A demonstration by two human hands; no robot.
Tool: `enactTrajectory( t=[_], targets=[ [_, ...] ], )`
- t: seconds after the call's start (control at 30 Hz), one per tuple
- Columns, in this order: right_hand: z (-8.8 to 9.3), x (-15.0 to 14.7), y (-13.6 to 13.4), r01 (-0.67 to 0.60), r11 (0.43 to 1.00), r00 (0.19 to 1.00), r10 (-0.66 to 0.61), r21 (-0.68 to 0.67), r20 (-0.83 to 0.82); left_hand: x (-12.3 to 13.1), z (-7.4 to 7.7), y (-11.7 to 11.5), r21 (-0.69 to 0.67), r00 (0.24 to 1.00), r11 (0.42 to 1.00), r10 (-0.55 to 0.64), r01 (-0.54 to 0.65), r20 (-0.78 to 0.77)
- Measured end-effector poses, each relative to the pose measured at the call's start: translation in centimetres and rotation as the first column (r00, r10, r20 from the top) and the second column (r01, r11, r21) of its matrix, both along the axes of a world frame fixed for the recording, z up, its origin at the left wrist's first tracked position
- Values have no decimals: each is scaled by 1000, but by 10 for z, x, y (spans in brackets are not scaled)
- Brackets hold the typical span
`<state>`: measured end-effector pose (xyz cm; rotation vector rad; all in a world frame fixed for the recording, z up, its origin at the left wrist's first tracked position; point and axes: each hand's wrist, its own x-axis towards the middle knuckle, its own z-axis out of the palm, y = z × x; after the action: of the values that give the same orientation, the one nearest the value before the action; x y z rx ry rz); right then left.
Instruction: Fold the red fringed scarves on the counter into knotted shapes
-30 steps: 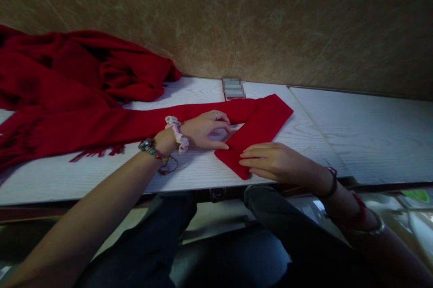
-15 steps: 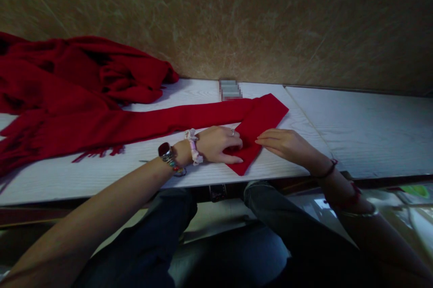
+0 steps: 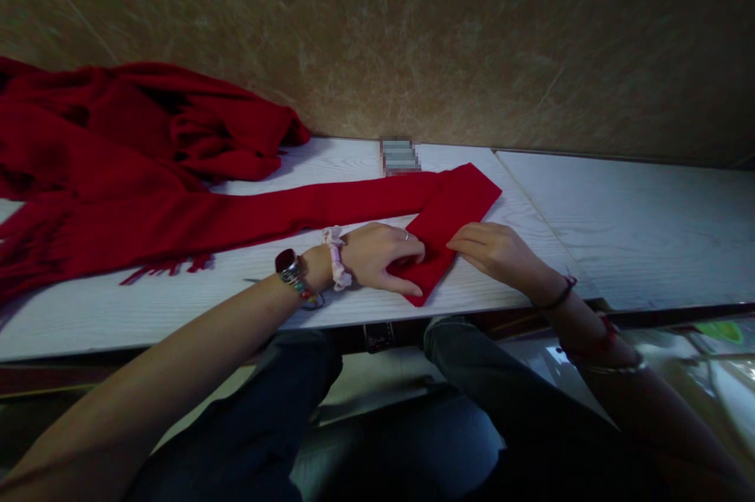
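A long red scarf with a fringed left end lies across the white wooden surface. Its right end is folded at a slant toward me. My left hand rests at the left side of that folded end, thumb and index finger spread apart over the cloth; its other fingers are partly hidden. At the opposite edge of the fold, my right hand pinches the scarf between thumb and fingertips.
More bunched red cloth heaps at the back left against the brown marbled wall. A small blurred-out rectangular item sits behind the scarf. A seam divides the white tabletop on the right. My legs are below its front edge.
Very little differs. My left thumb and fingers have shifted slightly down on the cloth, and my right hand stays at the fold's right edge.
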<state>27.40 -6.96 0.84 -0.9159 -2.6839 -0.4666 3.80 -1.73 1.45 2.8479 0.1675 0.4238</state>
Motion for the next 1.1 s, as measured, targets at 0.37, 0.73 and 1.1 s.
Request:
enactTrajectory(
  t=[0.37,0.73,1.1],
  targets=[
    [3,-4,-2,11,999,999,-13,-44,-49,-11,-1,20,-40,965,965,256,-259,-61],
    [7,-22,-14,-118,993,993,118,-27,-14,-21,5,23,-341,930,866,335,-367,-149],
    [3,-25,-14,-97,995,995,97,8,-25,-23,9,22,-379,923,846,301,-374,-239]
  ],
)
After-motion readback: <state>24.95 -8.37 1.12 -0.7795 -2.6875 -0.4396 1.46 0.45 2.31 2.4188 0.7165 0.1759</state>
